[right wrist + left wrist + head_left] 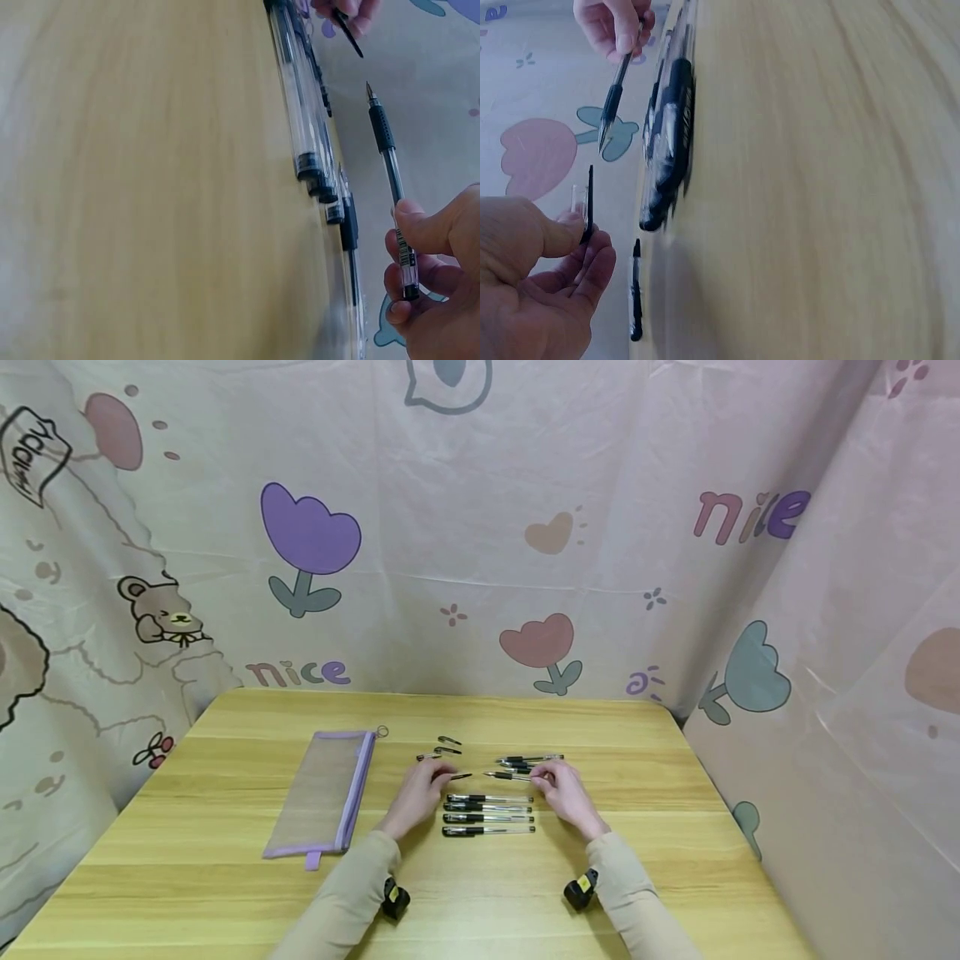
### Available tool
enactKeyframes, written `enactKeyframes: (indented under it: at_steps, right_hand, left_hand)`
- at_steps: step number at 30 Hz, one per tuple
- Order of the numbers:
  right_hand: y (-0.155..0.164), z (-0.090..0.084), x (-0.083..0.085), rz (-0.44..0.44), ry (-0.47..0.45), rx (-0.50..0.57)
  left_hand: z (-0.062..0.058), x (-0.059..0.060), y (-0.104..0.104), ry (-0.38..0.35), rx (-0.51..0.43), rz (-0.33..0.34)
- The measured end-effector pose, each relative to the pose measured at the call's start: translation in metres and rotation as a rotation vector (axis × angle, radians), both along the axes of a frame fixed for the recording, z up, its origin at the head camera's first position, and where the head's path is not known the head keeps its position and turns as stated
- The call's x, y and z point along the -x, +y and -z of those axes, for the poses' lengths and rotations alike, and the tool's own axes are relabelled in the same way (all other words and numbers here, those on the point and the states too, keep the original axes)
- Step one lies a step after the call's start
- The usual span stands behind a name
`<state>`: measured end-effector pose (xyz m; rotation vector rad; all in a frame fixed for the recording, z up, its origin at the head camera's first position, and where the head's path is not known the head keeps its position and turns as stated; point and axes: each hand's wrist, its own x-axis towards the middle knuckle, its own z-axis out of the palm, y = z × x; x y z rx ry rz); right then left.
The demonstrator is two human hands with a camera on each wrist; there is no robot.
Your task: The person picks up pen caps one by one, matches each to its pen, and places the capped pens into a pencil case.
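Below centre of the head frame, just beyond four pens (pixel 471 818) on the bench (pixel 600 727), I see the left hand (pixel 422 789) pinching a pen cap (pixel 590 202) between its fingers — and the right hand (pixel 566 789) likewise pinching an uncapped pen (pixel 382 129), tip toward the cap.

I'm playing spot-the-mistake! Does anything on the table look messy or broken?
Nothing looks spilled or broken. A bit messy, though: the loose pens near the right hand lie jumbled, unlike the neat row of four pens, and some caps lie apart.
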<state>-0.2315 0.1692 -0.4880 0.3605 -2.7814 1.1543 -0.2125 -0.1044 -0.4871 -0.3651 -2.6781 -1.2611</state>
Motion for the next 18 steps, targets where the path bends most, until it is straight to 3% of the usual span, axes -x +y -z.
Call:
enactKeyframes:
  at_steps: [11,18]
  right_hand:
    - [-0.0066,-0.0018,-0.0016,-0.039,0.036,0.015]
    - [-0.0085,-0.0042,-0.0032,-0.042,0.026,0.009]
  left_hand:
    - [-0.0032,-0.002,0.0097,0.042,-0.003,0.055]
    - [-0.0049,-0.0019,0.0107,0.019,-0.011,0.062]
